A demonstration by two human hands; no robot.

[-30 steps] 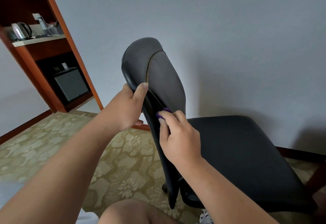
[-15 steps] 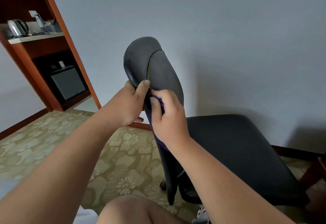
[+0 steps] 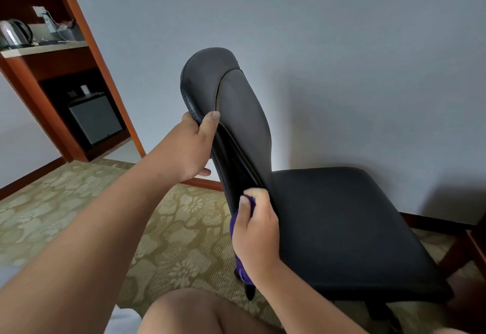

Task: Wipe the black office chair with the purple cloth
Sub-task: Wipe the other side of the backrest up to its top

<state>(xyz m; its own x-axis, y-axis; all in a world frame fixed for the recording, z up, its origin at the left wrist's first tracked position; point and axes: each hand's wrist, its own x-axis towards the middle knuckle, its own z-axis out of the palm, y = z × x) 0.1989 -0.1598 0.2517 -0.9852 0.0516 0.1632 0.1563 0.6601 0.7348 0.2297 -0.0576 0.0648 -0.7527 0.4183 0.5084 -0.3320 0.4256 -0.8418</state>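
Observation:
The black office chair (image 3: 342,223) stands in front of me, seen from the side, its backrest (image 3: 236,102) rising to the left of the seat. My left hand (image 3: 189,147) grips the backrest's rear edge about halfway up, thumb over the rim. My right hand (image 3: 256,231) is closed on the purple cloth (image 3: 238,228) and presses it against the lower edge of the backrest, where it meets the seat. Most of the cloth is hidden under my fingers; a fold hangs below my wrist.
A wooden cabinet (image 3: 86,52) stands at the left with a kettle (image 3: 15,31) on its shelf and a small grey fridge (image 3: 94,120) below. A pale wall is right behind the chair. Patterned carpet (image 3: 171,228) covers the floor. My knee (image 3: 189,312) is at the bottom.
My right hand slid up the backrest edge with the cloth to just beside my left hand, then down to the base of the backrest. My left hand kept its hold.

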